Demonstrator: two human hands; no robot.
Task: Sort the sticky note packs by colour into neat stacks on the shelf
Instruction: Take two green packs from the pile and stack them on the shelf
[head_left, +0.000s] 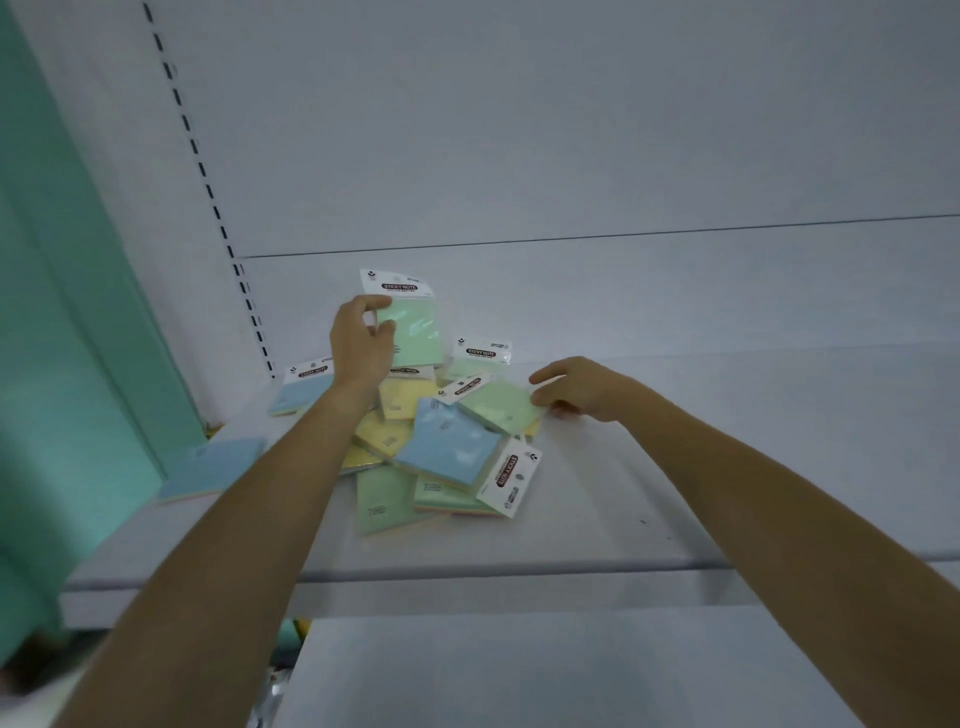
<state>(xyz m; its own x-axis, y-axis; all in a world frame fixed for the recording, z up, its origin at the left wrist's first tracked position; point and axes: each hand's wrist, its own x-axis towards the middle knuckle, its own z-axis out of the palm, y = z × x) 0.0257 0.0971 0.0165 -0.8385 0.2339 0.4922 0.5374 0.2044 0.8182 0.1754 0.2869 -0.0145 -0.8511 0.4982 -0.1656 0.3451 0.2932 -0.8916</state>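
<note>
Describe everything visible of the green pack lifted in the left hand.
The green pack is a square pad of pale mint-green notes in a clear, glossy wrapper, topped by a white header card printed STICKY NOTE. It stands upright, slightly tilted, facing the camera, above the back of the pile. The left hand grips its left edge, fingertips on the front. Whether its lower edge touches the pile cannot be told.

Right of the pile of sticky note packs (441, 441), the shelf (727, 467) lies open from its front edge to the back panel (571, 156). A lone blue pack (213, 467) lies front left, and a teal side wall (62, 312) closes that side. The left hand (361, 343) holds a raised green pack (415, 332) over the pile's rear. The right hand (582, 389) touches its right edge.
</note>
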